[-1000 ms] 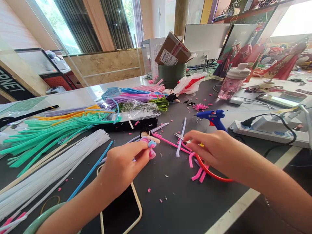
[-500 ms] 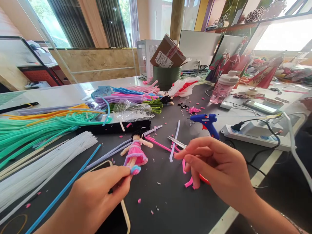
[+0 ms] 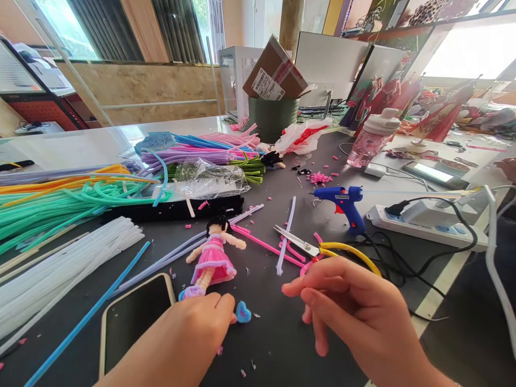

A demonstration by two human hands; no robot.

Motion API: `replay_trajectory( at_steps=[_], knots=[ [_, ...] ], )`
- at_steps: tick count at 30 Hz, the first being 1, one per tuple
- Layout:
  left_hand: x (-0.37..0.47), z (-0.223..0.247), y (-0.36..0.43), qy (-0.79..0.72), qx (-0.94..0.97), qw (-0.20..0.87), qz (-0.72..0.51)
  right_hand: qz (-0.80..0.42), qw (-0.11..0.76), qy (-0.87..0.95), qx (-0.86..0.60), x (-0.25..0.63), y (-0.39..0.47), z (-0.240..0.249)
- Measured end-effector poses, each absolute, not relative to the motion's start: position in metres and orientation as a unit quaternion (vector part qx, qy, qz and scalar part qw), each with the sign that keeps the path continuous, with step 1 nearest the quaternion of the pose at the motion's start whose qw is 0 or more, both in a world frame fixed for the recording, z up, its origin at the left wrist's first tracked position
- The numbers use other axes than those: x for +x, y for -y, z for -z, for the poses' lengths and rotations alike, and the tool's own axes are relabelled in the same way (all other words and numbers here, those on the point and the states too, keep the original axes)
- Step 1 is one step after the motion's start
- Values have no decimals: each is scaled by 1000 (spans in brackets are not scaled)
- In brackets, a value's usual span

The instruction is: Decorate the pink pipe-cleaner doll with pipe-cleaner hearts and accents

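A small doll with black hair and a pink fuzzy dress lies on the dark table, its blue and lilac feet showing beside the knuckles of my left hand. That hand is turned down with its fingers curled together, and its fingertips are mostly hidden. Right at them sits a small blue heart-shaped piece; whether they grip it is unclear. My right hand hovers over the table, loosely bent, fingers apart and nothing visible in them. Just beyond it lie scissors with a yellow handle, near a lilac pipe cleaner.
A blue glue gun lies behind the scissors, beside a white power strip with loose cables. A phone is left of my left arm. Bundles of green pipe cleaners and white ones cover the left side. A pink bottle stands far right.
The doll has shifted left and now lies on the table. My left hand has moved down and right along its feet. The right hand is slightly lower, uncovering the scissors' yellow handle.
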State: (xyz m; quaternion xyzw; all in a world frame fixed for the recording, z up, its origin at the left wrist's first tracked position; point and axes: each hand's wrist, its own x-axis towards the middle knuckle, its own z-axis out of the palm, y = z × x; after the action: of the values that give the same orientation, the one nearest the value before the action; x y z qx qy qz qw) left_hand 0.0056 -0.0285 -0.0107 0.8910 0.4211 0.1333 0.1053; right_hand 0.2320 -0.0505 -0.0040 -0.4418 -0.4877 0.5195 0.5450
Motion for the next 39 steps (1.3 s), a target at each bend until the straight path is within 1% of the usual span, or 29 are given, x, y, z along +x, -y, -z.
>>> replay_trajectory(
  at_steps=[2, 5, 7, 12, 14, 17, 20, 24, 30, 37, 39],
  knots=[
    [13, -2, 22, -382, 900, 105, -179, -537, 539, 484, -432, 233, 49, 9],
    [27, -19, 15, -354, 883, 97, -292, -555, 520, 499, -416, 235, 47, 16],
    [37, -24, 14, -333, 879, 124, -317, -560, 506, 508, -415, 236, 46, 19],
    [52, -18, 16, -327, 871, 150, -333, -578, 479, 513, -416, 237, 48, 19],
    [52, -17, 14, -326, 861, 176, -348, -573, 491, 505, -419, 237, 49, 19],
    [49, -19, 9, -344, 836, 214, -371, -545, 539, 463, -445, 237, 50, 18],
    [43, -23, 4, -391, 817, 193, -377, -553, 586, 415, -423, 240, 49, 18],
    [38, -29, 1, -429, 808, 154, -373, -622, 584, 363, -375, 243, 46, 17],
    [49, -35, 0, -391, 832, 160, -360, -648, 577, 331, -371, 241, 45, 14],
    [64, -23, 2, -323, 843, 222, -368, -666, 573, 342, -333, 241, 45, 16],
    [63, -23, 3, -332, 837, 225, -372, -667, 577, 338, -328, 241, 45, 16]
  ],
)
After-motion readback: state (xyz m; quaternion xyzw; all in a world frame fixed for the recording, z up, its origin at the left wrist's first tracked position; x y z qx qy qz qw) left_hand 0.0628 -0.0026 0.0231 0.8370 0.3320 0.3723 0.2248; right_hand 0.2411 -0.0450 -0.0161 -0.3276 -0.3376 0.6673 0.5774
